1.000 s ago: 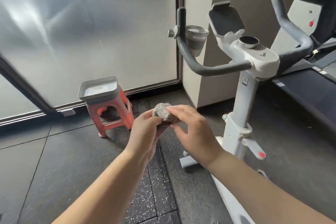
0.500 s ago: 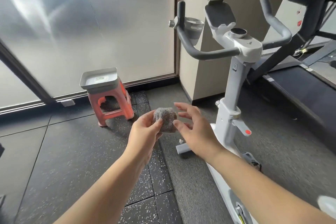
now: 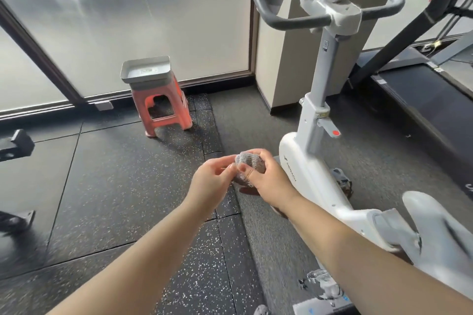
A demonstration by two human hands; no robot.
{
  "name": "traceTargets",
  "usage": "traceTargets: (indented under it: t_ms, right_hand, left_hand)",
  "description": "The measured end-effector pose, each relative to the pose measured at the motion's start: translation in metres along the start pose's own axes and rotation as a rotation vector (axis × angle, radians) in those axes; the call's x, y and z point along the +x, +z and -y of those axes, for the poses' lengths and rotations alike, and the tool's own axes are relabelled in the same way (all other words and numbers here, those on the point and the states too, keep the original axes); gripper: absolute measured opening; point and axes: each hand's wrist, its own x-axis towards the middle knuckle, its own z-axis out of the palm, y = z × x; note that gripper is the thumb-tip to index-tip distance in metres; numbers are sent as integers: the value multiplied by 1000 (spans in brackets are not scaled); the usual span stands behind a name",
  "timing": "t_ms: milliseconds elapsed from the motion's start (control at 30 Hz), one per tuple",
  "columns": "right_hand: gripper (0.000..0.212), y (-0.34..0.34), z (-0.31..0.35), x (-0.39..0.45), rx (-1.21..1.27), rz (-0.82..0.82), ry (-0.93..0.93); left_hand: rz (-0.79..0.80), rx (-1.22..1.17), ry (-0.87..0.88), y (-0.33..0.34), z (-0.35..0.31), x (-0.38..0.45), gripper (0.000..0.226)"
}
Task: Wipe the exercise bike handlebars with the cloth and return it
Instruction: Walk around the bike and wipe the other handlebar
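A balled-up grey cloth [image 3: 247, 161] sits between both hands in the middle of the view, above the floor. My right hand [image 3: 268, 181] wraps around it from the right with fingers over its top. My left hand [image 3: 212, 181] pinches its left edge. The white exercise bike [image 3: 320, 100] stands to the right. Its dark handlebars [image 3: 286, 22] curve across the top of the view, well above and beyond my hands, and their upper ends are cut off by the frame.
A grey tray [image 3: 146, 69] rests on a pink plastic stool [image 3: 163, 107] by the frosted glass wall. A treadmill [image 3: 422, 89] stands at the far right. The bike's saddle [image 3: 440, 225] is at the lower right. Dark equipment [image 3: 15, 146] lies at the left edge.
The view has tilted down and drawn back. My right hand has closed over the cloth, which the left hand alone held before. Both hands have dropped lower.
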Motion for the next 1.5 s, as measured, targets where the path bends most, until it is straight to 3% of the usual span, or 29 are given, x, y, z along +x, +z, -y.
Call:
traceTargets:
  t_ms: [67,233,400,767,1000,1233,1500]
  right_hand:
    - [24,-3,-8,-16,-43,-73,-4]
    - [27,-5,-31,-71,-83,-153,36]
    - [28,4,-61,-143,-278,-287,54]
    - [31,-32,-117,-316,-363,-656,160]
    - [25,-83,-146,-417,-235,-865,192]
    - [22,-157,-168,-531,-185,-1008,226]
    - [22,-246,-198,-624,-209,-1077,295]
  left_hand:
    - [-27,262,28,-2,12,-12,35]
    - [91,696,157,-10,43,-51,47]
    - [185,960,297,-19,67,-98,52]
    - [501,1181,545,30,71,-213,65]
    - [622,1234,771,103,41,-263,67]
    - [671,1201,927,201,1,-330,65]
    - [680,1182,948,301,-22,-409,65]
